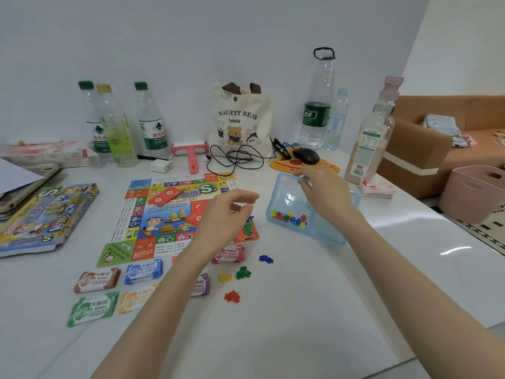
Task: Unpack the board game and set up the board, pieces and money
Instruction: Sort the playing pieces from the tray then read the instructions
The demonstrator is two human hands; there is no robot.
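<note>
Game box (46,217) lies at far left, set aside off the play area. Board (164,214) is unfolded flat at centre. Money stacks (95,280) sit in rows along its near edge, sorted by colour, judged a bank kept within reach. Left hand (226,214) hovers over the board's right edge, fingers curled toward the thumb; whether they pinch a piece cannot be told. Beside it on the table (300,310) lie four separate piles of pieces: yellow pile (224,277), red pile (232,296), green pile (242,272), blue pile (265,259) — evidently sorted by colour. Clear plastic bag (306,231) holds the remaining pieces (288,218); right hand (325,192) pinches its far edge — probably to steady the opening.
</note>
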